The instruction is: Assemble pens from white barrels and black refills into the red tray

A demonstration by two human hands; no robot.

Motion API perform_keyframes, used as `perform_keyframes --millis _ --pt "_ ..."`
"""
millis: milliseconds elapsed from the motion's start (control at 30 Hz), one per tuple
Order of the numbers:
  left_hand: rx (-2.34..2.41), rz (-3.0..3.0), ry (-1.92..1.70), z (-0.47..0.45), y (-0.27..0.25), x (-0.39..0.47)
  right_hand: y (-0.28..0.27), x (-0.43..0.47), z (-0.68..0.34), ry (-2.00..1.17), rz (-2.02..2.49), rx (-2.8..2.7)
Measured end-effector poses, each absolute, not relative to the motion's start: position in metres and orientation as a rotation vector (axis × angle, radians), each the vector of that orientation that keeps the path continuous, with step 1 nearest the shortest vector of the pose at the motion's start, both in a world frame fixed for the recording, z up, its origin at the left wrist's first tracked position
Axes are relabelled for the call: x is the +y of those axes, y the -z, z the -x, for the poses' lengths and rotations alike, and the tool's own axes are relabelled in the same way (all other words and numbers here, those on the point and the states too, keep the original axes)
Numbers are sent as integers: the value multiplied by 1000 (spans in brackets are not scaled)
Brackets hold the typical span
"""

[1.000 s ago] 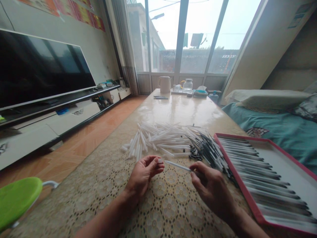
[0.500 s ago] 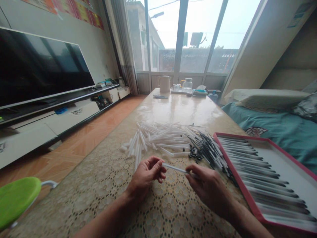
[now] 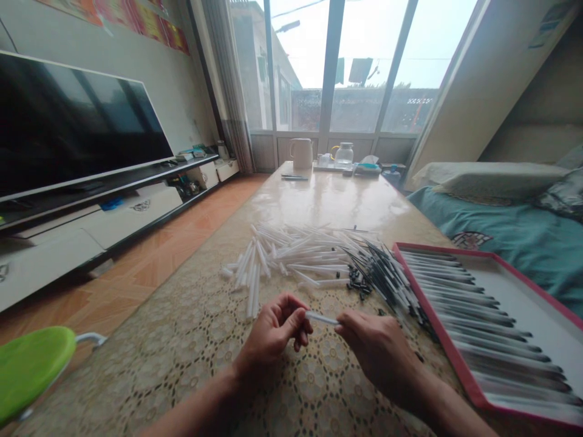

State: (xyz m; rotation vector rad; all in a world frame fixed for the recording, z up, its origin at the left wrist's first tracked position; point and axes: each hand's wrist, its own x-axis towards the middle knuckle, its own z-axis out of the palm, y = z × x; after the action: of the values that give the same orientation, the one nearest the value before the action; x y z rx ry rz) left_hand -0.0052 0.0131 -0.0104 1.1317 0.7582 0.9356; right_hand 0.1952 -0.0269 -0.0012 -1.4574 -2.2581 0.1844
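Observation:
Between my hands, above the patterned table (image 3: 191, 340), a thin white pen barrel (image 3: 321, 318) lies nearly level. My left hand (image 3: 280, 328) pinches its left end between thumb and fingers. The fingers of my right hand (image 3: 373, 340) are closed round its right end, hiding that end. Beyond them spreads a heap of loose white barrels (image 3: 296, 252). To its right are small black caps (image 3: 358, 282) and a bundle of dark, thin refills (image 3: 382, 273).
A pink-rimmed box (image 3: 473, 388) at the right holds a row of pens with dark ends. A kettle (image 3: 301, 153), glass jug (image 3: 344, 155) and tissue pack (image 3: 368, 167) stand at the table's far end. A green stool (image 3: 36, 370) is at the lower left.
My right hand has moved slightly left and down, nearer my left hand, so less of the barrel shows between them. My left hand has shifted slightly right and down.

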Motion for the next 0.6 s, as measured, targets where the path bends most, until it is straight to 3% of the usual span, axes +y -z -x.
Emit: perform_keyframes --millis 200,300,600 --pt "761 -1198 -950 2 3 5 -7 -26 -199 -685 1460 -2133" --pt "759 -1188 -960 0 3 6 -8 -23 -200 -790 1459 -2091" --pt "842 -1174 -1001 0 12 20 -36 -20 -230 -415 1575 -2159"
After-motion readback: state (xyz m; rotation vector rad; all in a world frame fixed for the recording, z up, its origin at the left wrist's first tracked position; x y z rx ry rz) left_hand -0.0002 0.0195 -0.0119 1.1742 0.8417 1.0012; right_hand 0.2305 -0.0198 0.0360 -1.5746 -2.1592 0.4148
